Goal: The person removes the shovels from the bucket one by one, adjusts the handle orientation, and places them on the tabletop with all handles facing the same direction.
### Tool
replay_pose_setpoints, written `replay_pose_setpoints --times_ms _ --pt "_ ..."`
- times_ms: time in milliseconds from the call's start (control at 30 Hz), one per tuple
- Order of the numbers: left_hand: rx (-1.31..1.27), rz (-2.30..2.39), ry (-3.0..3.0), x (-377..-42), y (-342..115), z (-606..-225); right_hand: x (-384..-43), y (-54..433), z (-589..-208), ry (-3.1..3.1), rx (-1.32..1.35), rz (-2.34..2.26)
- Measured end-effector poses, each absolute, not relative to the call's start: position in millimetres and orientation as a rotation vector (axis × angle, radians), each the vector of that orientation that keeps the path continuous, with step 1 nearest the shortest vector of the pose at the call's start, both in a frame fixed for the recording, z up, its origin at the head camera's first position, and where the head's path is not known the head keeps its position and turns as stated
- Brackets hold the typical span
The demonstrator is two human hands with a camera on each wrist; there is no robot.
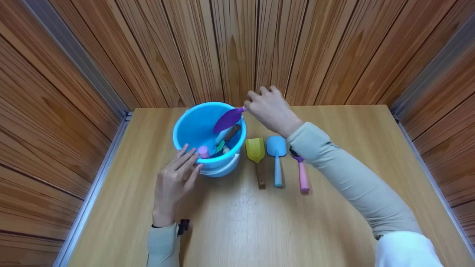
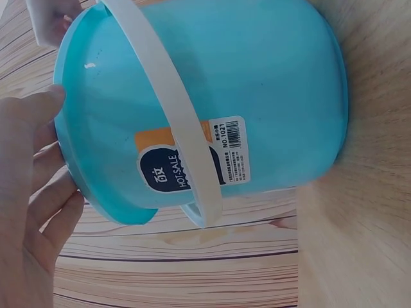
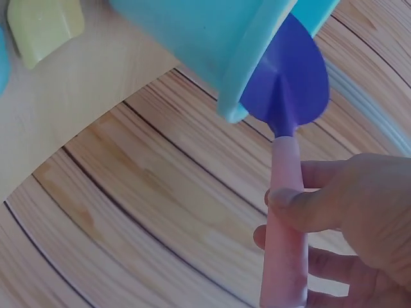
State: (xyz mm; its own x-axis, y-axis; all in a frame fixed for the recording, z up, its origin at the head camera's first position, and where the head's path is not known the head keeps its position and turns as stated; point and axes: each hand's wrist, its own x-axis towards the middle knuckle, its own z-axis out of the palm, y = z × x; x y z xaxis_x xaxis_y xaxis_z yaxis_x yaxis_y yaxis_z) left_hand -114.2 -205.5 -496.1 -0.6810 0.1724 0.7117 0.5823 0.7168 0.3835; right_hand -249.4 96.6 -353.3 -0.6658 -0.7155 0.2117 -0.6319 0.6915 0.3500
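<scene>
A light blue bucket (image 1: 189, 126) stands on the table, its white handle (image 2: 173, 102) hanging down the side. My left hand (image 1: 174, 181) grips its near rim between thumb and fingers. My right hand (image 1: 269, 111) holds a toy trowel by its pink handle (image 3: 286, 224). The trowel's purple blade (image 1: 228, 119) points down into the bucket's opening at the right rim. Inside the bucket lie several tools, partly hidden: a pink handle end (image 1: 203, 152), a brown handle (image 1: 232, 132) and a green piece (image 1: 219, 146).
Right of the bucket lie a yellow shovel (image 1: 255, 150) with a brown handle, a blue shovel (image 1: 277, 145), and a pink-handled tool (image 1: 303, 178) whose purple head is partly under the right sleeve. Wood-panelled walls (image 1: 237, 52) enclose the table (image 1: 237, 222) at the back and sides.
</scene>
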Motion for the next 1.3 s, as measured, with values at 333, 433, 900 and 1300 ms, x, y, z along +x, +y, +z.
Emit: replay_pose_setpoints --times_ms 333,433,900,1300 --pt "-0.553 -0.782 -2.261 -112 -214 -497 -239 140 -358 -2.539 0.949 -0.135" --pt "-0.550 -0.779 -2.263 -112 -214 -498 -238 154 -364 -2.581 0.921 -0.053" --pt "-0.550 -0.769 -2.276 -112 -213 -496 -224 215 -403 -3.020 0.599 1.007" --pt "-0.545 -0.753 -2.294 -112 -214 -495 -200 253 -432 -2.961 0.332 1.363"
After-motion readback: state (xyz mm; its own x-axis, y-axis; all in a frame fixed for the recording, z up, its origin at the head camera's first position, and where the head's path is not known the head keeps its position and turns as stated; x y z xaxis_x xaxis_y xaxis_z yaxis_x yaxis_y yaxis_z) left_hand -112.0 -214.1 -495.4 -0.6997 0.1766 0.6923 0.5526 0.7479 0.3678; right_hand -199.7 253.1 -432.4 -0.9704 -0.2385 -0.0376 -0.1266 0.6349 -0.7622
